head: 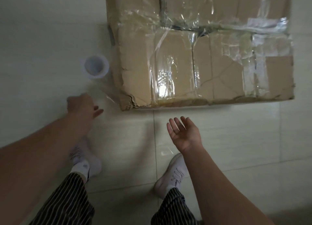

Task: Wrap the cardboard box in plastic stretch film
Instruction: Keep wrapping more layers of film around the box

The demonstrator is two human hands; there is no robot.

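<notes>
On the tiled floor [50,30], ahead of the feet [172,172]: the cardboard box [211,44], top already partly under film [163,76]. Beside its near left corner, the film roll [96,67], upright, likely light, with stiff core; film thin, clingy, easy to tear, so better taken by the core ends. Low near the roll's foot, the left hand [82,106], blurred, grip impossible to tell. Apart from it, the right hand [184,133], palm up, fingers loose, holding nothing.
</notes>
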